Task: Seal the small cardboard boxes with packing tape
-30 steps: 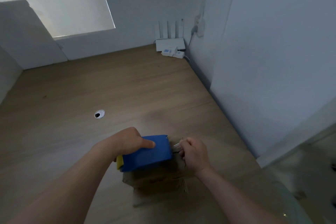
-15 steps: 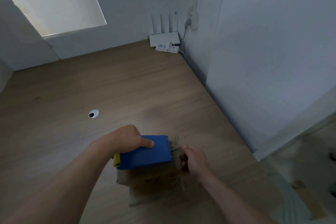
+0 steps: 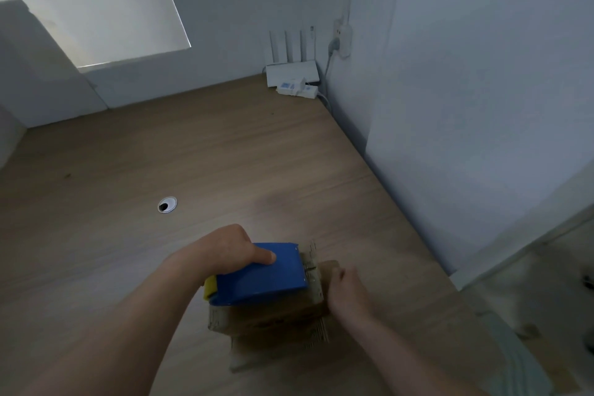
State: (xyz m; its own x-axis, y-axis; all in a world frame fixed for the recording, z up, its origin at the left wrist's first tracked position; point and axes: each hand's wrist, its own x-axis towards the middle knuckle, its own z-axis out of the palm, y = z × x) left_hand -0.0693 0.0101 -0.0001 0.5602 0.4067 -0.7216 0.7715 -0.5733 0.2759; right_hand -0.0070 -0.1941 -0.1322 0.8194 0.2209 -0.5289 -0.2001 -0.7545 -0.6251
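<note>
A small cardboard box [image 3: 273, 318] sits on the near part of a wooden bench [image 3: 225, 154], with more cardboard [image 3: 257, 354] showing under its near side. A blue tape dispenser [image 3: 266, 273] rests on top of the box, a yellow part [image 3: 210, 288] at its left end and a pale strip of tape [image 3: 312, 267] at its right end, over the box's right edge. The person's left grip [image 3: 225, 247] is wrapped over the dispenser, thumb lying flat on the blue side and fingers curled over the far side. The right grip [image 3: 348, 292] sits against the right end of the box, just beside the strip, with fingers curled downward; it is too blurred to tell whether they pinch the tape, hold the box or only touch it. Farther back on the bench, well apart from the box, is a round cable hole [image 3: 167, 204]. In the far right corner a white router [image 3: 292, 72] with upright antennas stands against the wall, a white power strip [image 3: 297, 89] lying just in front of it and a plug [image 3: 342, 40] in the wall socket above.
</note>
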